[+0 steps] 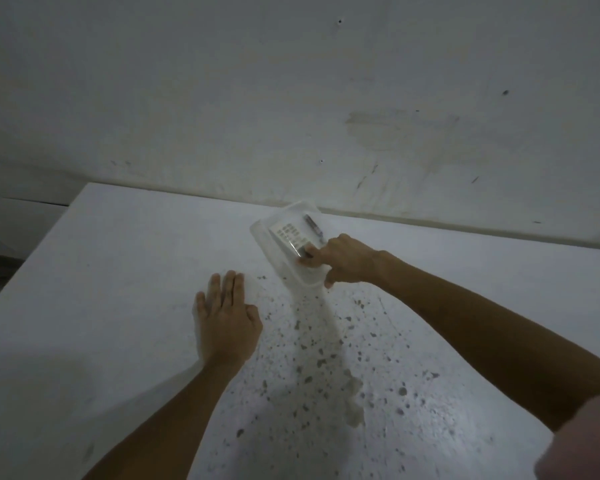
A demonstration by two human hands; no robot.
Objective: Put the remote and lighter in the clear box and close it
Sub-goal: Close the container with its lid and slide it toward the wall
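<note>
The clear box [264, 242] sits tilted on the white table, towards the back, with no lid on it. A white remote [288, 233] with rows of buttons lies inside it. A slim dark lighter [313, 225] lies beside the remote along the box's right wall. My right hand [347, 259] reaches into the near end of the box. Its fingertips are closed on the remote's near end and its thumb hangs outside the box's near corner. My left hand [226, 317] rests flat on the table to the left of the box, holding nothing. I cannot make out a lid.
The table [118, 271] is white with dark speckles in its middle and near part. Its left edge runs diagonally at the far left. A stained white wall [291, 98] stands right behind the box.
</note>
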